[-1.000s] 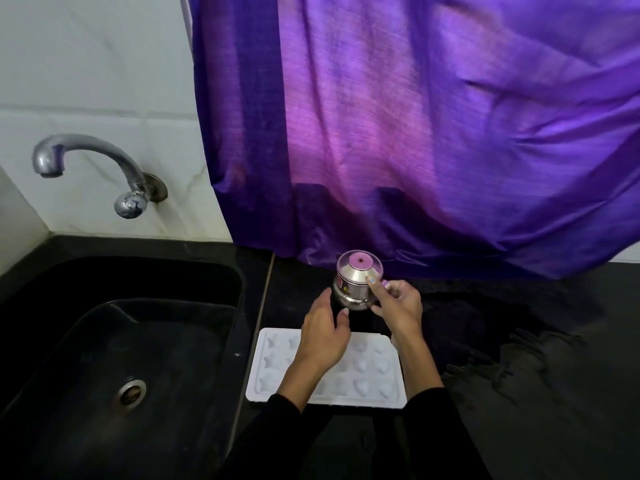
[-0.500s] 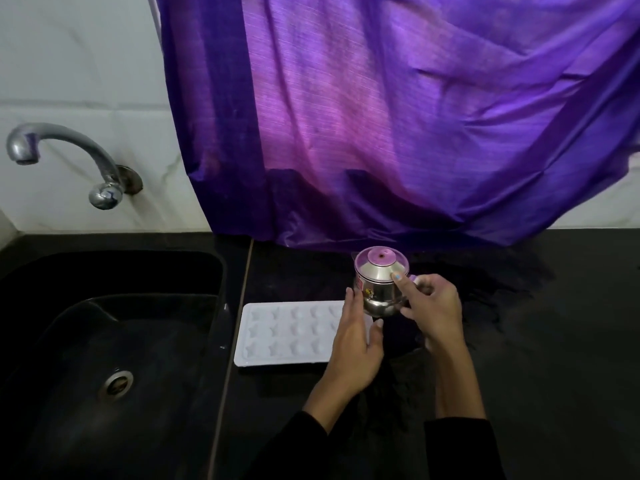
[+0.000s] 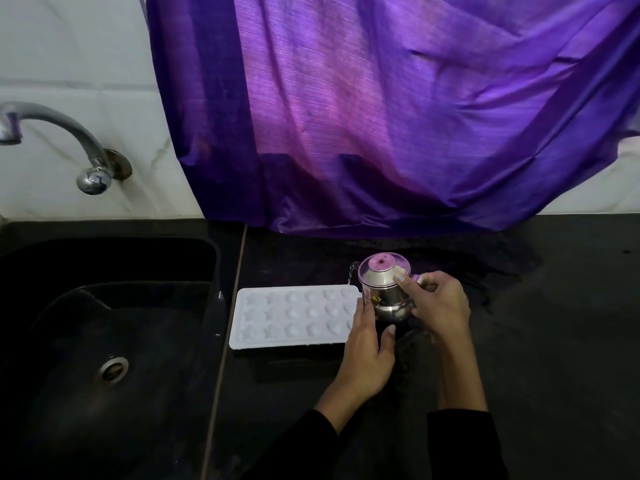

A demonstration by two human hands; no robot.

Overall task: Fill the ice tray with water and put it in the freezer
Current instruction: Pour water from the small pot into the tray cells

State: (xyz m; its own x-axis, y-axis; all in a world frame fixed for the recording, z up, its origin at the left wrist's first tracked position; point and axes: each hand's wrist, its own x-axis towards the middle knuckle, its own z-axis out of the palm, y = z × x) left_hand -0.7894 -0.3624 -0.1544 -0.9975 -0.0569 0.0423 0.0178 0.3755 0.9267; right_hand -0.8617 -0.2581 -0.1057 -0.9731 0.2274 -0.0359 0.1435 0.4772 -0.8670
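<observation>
Tray position: ice tray (image 3: 294, 317) lies flat on the black tabletop (image 3: 540, 341), just right of the sink (image 3: 104, 306), its right end under my hands.
Tray axis: long side runs left to right across my view, cavities facing up.
Kettle: small steel kettle (image 3: 382, 289) is tipped leftward over the tray's right far corner, spout (image 3: 354, 268) pointing toward the tray, a thin stream of water falling from it.
Right hand: my right hand (image 3: 438, 303) grips the kettle by its handle side, forefinger laid on the lid.
Left hand: my left hand (image 3: 369, 344) rests with straight fingers against the kettle's lower body and the tray's right end, steadying.
Direction of unfilled cavities: I judge most lie to the left of the spout, so the pour must travel leftward along the long axis.
Nearer hand: left is nearer the tray.
</observation>
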